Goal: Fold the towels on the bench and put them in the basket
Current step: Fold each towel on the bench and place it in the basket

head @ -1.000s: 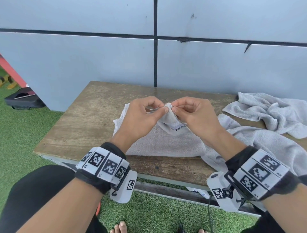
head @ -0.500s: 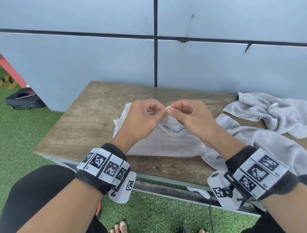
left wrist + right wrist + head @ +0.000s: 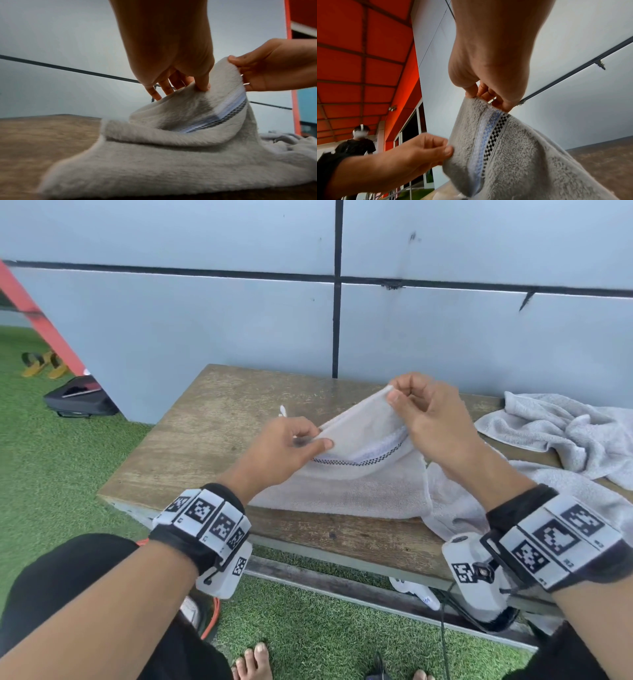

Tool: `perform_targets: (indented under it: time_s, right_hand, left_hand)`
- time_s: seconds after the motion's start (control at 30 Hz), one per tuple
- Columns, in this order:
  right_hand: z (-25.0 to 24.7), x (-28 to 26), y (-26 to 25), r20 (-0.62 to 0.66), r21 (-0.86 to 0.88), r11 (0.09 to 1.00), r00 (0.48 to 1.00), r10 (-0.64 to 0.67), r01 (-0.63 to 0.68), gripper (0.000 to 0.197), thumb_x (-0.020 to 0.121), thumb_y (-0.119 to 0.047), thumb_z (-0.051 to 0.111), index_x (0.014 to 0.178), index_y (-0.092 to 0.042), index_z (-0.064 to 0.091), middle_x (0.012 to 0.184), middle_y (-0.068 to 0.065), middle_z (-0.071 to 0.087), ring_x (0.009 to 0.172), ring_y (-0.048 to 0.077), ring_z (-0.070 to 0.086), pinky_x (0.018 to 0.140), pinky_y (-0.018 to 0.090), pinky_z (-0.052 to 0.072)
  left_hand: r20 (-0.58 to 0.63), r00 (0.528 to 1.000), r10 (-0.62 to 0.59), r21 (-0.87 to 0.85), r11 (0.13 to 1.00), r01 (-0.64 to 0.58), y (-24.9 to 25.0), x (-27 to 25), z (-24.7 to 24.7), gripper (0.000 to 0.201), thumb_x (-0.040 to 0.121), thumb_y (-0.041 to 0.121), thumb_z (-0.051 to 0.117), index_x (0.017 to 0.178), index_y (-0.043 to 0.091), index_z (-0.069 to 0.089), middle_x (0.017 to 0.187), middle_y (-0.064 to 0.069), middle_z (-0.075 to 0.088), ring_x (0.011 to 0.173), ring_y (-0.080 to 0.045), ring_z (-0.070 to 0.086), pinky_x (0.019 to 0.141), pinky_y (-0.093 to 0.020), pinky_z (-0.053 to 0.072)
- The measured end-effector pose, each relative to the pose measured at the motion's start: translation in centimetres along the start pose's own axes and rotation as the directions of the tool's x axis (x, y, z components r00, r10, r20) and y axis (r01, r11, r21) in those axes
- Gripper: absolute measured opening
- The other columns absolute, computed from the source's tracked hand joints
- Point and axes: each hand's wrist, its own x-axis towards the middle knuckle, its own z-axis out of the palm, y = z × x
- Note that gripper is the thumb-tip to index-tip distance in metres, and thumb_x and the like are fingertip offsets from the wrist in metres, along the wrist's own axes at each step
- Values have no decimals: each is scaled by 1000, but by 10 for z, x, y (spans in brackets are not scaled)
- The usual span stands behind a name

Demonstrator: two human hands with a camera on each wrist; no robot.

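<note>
A grey towel point(image 3: 356, 484) with a checkered band lies on the wooden bench point(image 3: 205, 433), its top edge lifted. My left hand point(image 3: 308, 441) pinches that edge at its left end, thumb on top. My right hand point(image 3: 399, 395) pinches the same edge further right and higher. In the left wrist view the left hand point(image 3: 192, 86) holds the towel point(image 3: 154, 162) while the right hand point(image 3: 240, 65) grips its raised fold. In the right wrist view the right hand point(image 3: 481, 97) nips the towel point(image 3: 513, 155) near the band, and the left hand point(image 3: 447, 150) pinches its side. No basket is in view.
A second crumpled grey towel point(image 3: 565, 429) lies on the bench's right end, against the grey wall point(image 3: 239, 320). Green turf point(image 3: 51, 467) surrounds the bench; a black case point(image 3: 78, 402) sits on it at the left. Another person point(image 3: 358, 142) stands far off.
My hands were together, pinching one spot of the towel. Now they have moved apart along its edge, the right one up and to the right, stretching the edge taut.
</note>
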Motion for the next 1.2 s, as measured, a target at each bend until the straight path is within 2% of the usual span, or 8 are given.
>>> perform_targets:
  time_s: [0.03,0.17,0.3,0.47,0.63,0.8,1.07,1.2]
  right_hand:
    - [-3,2,-1,-29,11,1000,1000,-8,8,18,100,-14,58,86,-24,64,78,-1,60,71,8,51,64,15,41]
    - [-10,9,-2,-119,35,999,993,-1,5,13,100,-17,58,90,-22,63,73,-7,53,62,2,44,60,12,39]
    - [-13,19,-1,-208,36,998,977,49,-43,11,101,-21,56,92,-19,63,71,-11,50,61,3,43,62,17,39]
    - [-12,25,4,-257,18,993,959,119,-118,15,102,-21,53,92,-14,61,64,-8,44,53,4,37,56,20,34]
    - [-11,27,9,-290,-28,984,944,160,-175,17,102,-21,52,92,-11,62,63,-4,45,52,7,39,47,16,34]
    - [-11,26,12,-281,-40,982,945,167,-186,19,103,-20,52,91,-9,62,60,-3,43,40,1,38,38,12,29]
    - [-12,23,16,-277,-51,977,943,185,-207,16,102,-19,53,93,-10,62,64,-3,44,55,9,37,39,9,29]
    - [-12,20,17,-265,-50,976,945,192,-212,16,102,-18,53,93,-8,62,62,-2,43,54,10,36,39,11,29]
  left_hand:
    - [-1,1000,9,43,999,-9,-3,-2,-7,28,91,33,73,66,28,61,77,10,67,76,-25,65,74,-39,51]
    - [39,997,65,196,978,-72,-5,-9,-35,28,93,29,70,67,27,60,68,28,61,86,1,64,73,-9,40]
    - [58,996,71,343,936,-86,-10,-16,-64,17,95,31,68,86,18,73,87,9,70,83,-12,64,74,-31,48]
    - [-3,999,44,377,925,-40,-14,-29,-87,15,97,23,65,87,13,70,88,-1,69,86,-22,62,82,-40,50]
    - [-29,995,97,412,908,-77,-17,-37,-94,20,99,17,62,85,4,65,69,-1,56,66,-17,49,65,-39,41]
    - [-51,990,128,411,907,-96,-23,-46,-96,33,99,28,62,73,10,54,64,0,50,63,-21,45,61,-35,38]
    - [1,993,117,436,894,-106,-36,-49,-97,11,101,17,58,91,17,63,68,4,56,60,-12,49,58,-32,37]
    - [29,987,156,468,871,-152,-37,-53,-96,18,102,14,53,91,27,54,65,-1,56,59,-21,51,57,-34,39]
